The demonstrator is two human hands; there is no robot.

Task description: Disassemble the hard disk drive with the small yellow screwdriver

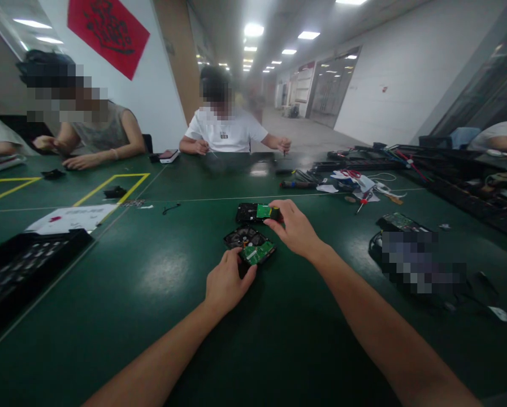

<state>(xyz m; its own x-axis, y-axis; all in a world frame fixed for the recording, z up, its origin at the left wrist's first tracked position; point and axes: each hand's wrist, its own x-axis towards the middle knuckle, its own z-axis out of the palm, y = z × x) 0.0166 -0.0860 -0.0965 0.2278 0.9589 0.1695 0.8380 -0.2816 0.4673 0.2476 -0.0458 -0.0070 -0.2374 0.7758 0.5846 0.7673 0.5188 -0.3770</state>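
Two black hard drives with green circuit boards lie on the dark green table [160,271] in front of me. My left hand [228,282] is closed on the near edge of the closer hard drive [251,244]. Fingers of my right hand [293,229] pinch the right end of the farther hard drive [255,212], which lies flat a little behind the first.
A black tray [20,265] sits at the left edge, with a white paper [73,217] behind it. Tools, wires and a screwdriver [363,200] lie at the right, beside more drives [399,223]. Several people sit across and to the sides.
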